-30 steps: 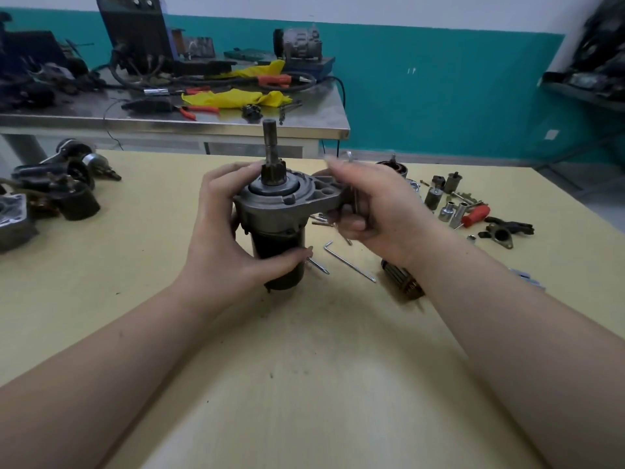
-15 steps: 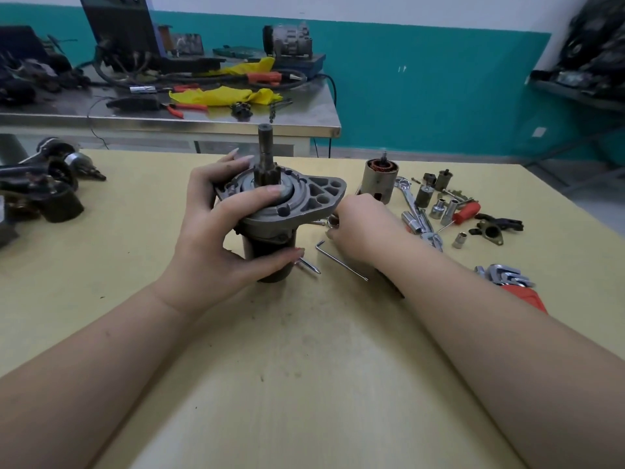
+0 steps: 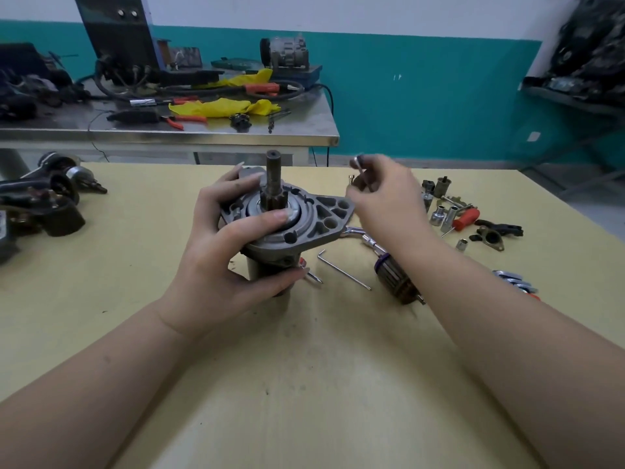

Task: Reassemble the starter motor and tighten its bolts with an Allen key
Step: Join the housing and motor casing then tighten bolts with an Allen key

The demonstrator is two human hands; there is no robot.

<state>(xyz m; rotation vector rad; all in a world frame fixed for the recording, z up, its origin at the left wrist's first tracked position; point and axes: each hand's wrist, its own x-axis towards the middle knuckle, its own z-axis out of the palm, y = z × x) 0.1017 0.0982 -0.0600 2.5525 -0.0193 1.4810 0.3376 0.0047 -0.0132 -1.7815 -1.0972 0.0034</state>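
yellow table (image 3: 101,299), steel bench (image 3: 169,137), teal wall (image 3: 422,106)

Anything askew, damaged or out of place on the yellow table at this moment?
Nothing looks damaged or spilled. The motor stands upright in the left hand; the right hand pinches long bolts. An Allen key and an armature lie loose beside the motor, as expected mid-reassembly.

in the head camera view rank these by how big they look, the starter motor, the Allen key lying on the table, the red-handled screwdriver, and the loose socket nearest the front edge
1. starter motor, clearly largest.
2. Allen key and red-handled screwdriver: similar length, too close to rank; the key is thinner but nearer.
3. loose socket, smallest.
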